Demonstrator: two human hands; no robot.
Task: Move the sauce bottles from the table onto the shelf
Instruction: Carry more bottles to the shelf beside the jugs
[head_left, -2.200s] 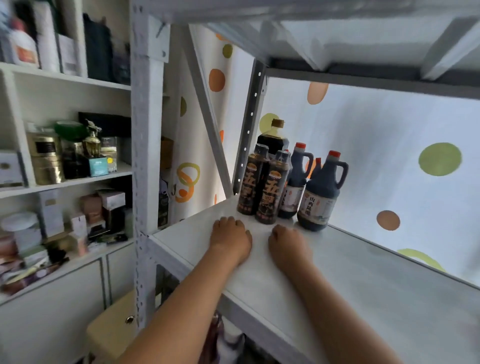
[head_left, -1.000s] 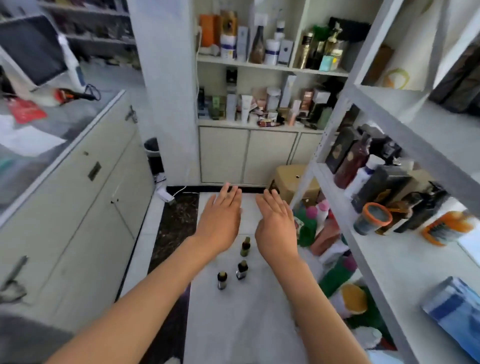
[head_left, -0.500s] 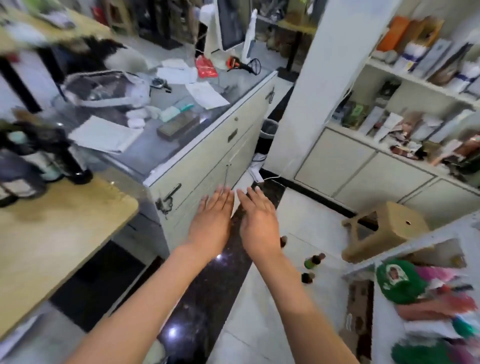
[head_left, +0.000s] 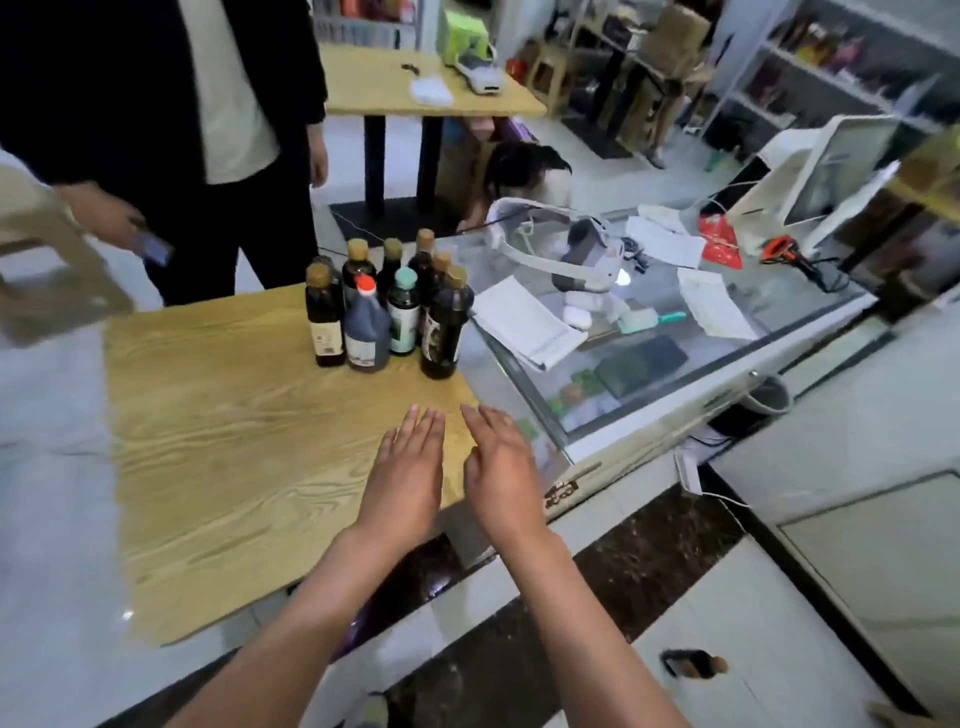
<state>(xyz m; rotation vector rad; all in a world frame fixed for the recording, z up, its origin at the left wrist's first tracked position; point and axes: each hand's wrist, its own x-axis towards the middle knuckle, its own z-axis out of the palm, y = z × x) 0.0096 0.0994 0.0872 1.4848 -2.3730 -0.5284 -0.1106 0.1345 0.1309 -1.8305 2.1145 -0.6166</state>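
Two bare hands reach out, palms down, over the near right corner of a wooden table (head_left: 218, 467). Both are empty. On the left hand (head_left: 402, 478) the fingers (head_left: 423, 431) are straight and held close together; on the right hand (head_left: 501, 475) the fingers (head_left: 485, 421) are straight too, slightly fanned, with the thumb tucked toward the other hand. Whether either palm touches the tabletop cannot be told from this angle.

Farther along the same table, near its far right edge, stands a tight cluster of sauce bottles (head_left: 387, 306), all upright, dark-bodied, most with tan caps. A jug-shaped bottle with a red cap (head_left: 366, 330) and a bottle with a pale teal label (head_left: 404, 312) sit at the front, with a tall dark bottle (head_left: 445, 325) nearest the hands. The cluster lies ahead of the fingertips, apart from them, with bare wood between.

Just right of the table runs a glass-topped counter (head_left: 675, 364) strewn with papers and a white headset (head_left: 561, 254). A person in a dark jacket (head_left: 156, 104) stands at the table's far side.
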